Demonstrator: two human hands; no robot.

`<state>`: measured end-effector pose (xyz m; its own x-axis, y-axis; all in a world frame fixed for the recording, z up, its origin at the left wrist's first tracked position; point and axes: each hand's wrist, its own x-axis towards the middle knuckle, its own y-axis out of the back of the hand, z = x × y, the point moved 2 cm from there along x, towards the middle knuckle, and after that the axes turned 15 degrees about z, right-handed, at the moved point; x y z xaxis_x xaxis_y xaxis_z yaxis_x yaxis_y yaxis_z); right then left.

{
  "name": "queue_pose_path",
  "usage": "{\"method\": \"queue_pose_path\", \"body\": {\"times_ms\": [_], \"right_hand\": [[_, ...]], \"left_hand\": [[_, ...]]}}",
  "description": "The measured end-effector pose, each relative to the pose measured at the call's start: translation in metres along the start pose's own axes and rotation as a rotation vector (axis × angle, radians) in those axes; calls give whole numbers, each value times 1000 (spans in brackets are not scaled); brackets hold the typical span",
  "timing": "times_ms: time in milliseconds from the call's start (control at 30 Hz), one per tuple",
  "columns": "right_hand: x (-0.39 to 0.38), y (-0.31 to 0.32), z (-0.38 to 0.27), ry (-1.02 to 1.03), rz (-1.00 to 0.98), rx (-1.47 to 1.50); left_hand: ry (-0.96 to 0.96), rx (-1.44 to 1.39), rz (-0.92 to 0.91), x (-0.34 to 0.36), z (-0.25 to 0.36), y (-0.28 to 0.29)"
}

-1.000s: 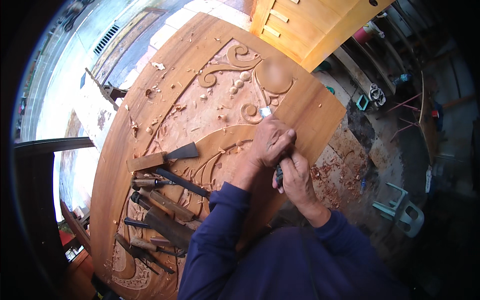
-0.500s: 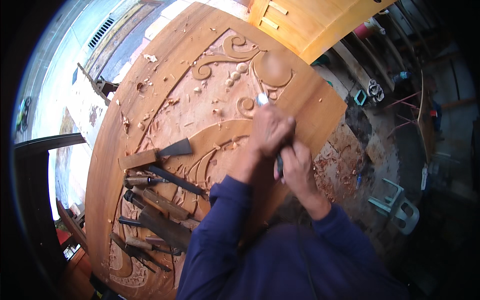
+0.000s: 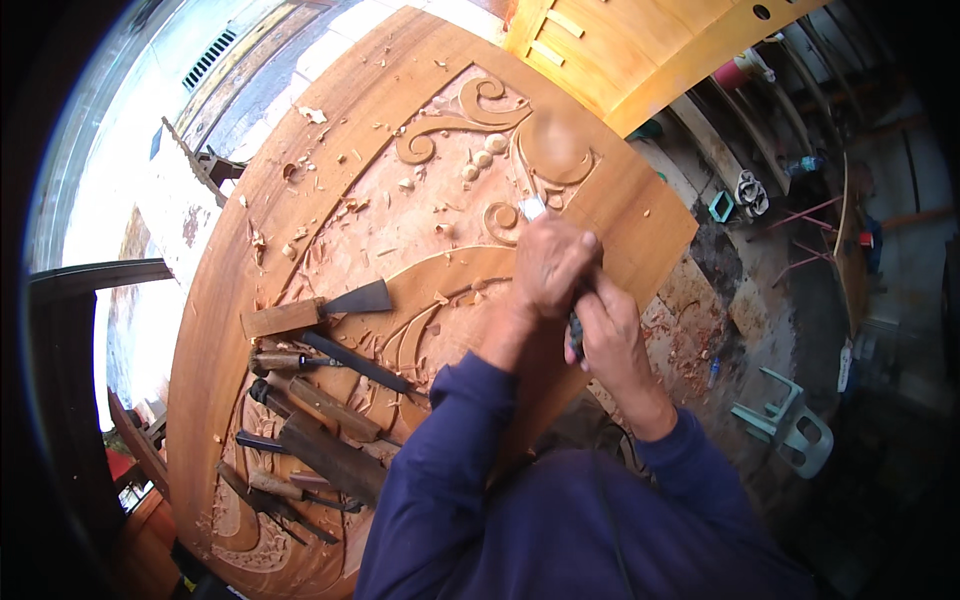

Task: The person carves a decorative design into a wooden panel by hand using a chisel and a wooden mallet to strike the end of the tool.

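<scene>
A large curved wooden panel (image 3: 640,230) lies in front of me, carved with raised scrolls and a cluster of round beads. My left hand (image 3: 548,265) is closed round the shank of a chisel (image 3: 533,208), low over the panel's right side. Its bright blade end points at the carving beside a small scroll. Behind it, my right hand (image 3: 612,335) grips the dark handle, whose butt shows under the fingers. Most of the chisel is hidden by my hands, and I cannot tell whether the edge touches the wood.
Several carving tools, among them a wide-bladed chisel (image 3: 358,299) and a dark wooden block (image 3: 330,455), lie on the panel's left side. Curled shavings (image 3: 312,116) are scattered over it. A yellowish wooden panel (image 3: 620,50) stands beyond. A pale green plastic chair (image 3: 795,430) is on the floor at right.
The panel and tools sit slightly shifted in the picture. Both hands, still on the chisel, appear slightly lower and to the right; the blade stays near the small scroll.
</scene>
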<state>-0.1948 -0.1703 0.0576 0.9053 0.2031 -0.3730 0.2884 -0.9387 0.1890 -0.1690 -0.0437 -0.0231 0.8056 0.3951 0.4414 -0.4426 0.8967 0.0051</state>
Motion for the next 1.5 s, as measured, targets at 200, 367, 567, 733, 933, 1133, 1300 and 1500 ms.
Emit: {"method": "queue_pose_path", "body": {"times_ms": [200, 367, 567, 733, 933, 1133, 1300, 1500], "right_hand": [[3, 3, -5, -49, 8, -27], [19, 4, 19, 29, 17, -32], [15, 11, 12, 96, 1, -85], [10, 10, -5, -18, -21, -70], [25, 5, 8, 62, 7, -59], [19, 8, 4, 45, -10, -64], [23, 5, -6, 22, -13, -58], [74, -8, 11, 978, 165, -335]], "left_hand": [[79, -79, 55, 5, 6, -3], [18, 50, 26, 12, -2, -2], [-20, 68, 41, 7, 2, -6], [47, 25, 108, 4, 4, -6], [24, 37, 95, 19, -5, -5], [37, 20, 156, 15, -1, -8], [61, -2, 137, 16, -6, -7], [66, 51, 185, 59, -17, -4]]}}
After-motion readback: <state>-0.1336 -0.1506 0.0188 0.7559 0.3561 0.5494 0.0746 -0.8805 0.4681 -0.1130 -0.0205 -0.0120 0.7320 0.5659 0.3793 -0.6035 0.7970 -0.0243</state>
